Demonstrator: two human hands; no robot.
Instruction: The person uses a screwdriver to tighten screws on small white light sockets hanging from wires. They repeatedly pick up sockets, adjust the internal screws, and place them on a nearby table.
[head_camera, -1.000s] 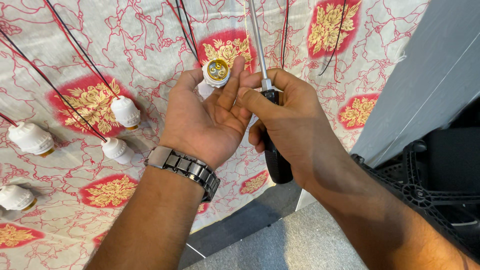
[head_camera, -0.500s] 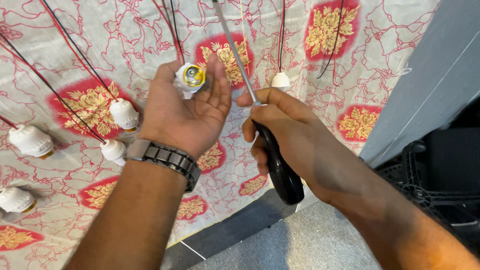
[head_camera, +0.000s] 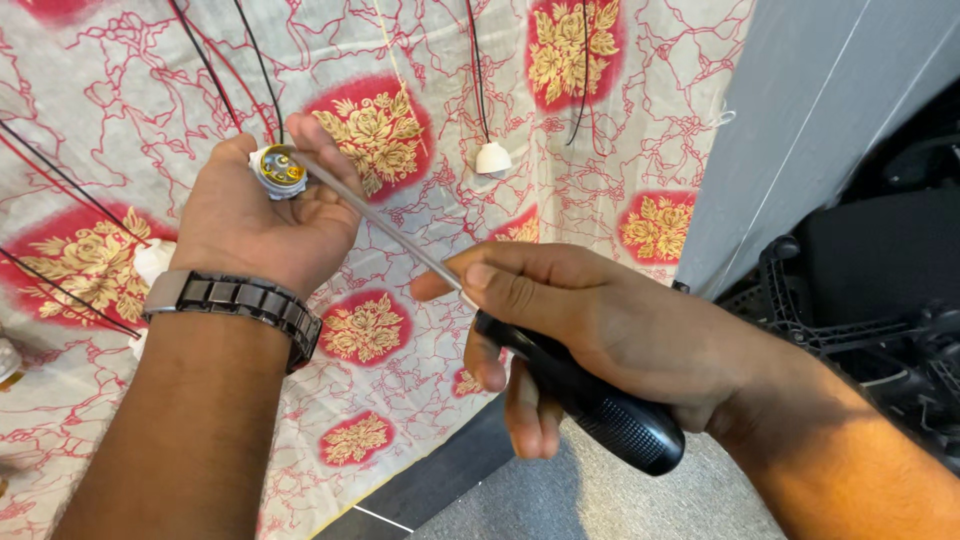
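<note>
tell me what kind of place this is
Probably a small bench for assembling wired lamp holders, at home or in a workshop. A white lamp holder sits in the left hand, the right hand works a screwdriver, and another holder lies on the floral cloth.

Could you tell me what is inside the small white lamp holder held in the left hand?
Brass-coloured metal contacts show inside the small white lamp holder, and the screwdriver's thin metal shaft reaches its opening; deeper parts are hidden.

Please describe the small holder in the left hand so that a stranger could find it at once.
Look at the cloth with red and gold flowers, then at the left hand with the wristwatch. Its fingertips pinch a small white lamp holder. Unlike the other white holder lying on the cloth, it shows a brass inside, where the screwdriver tip points.
</note>
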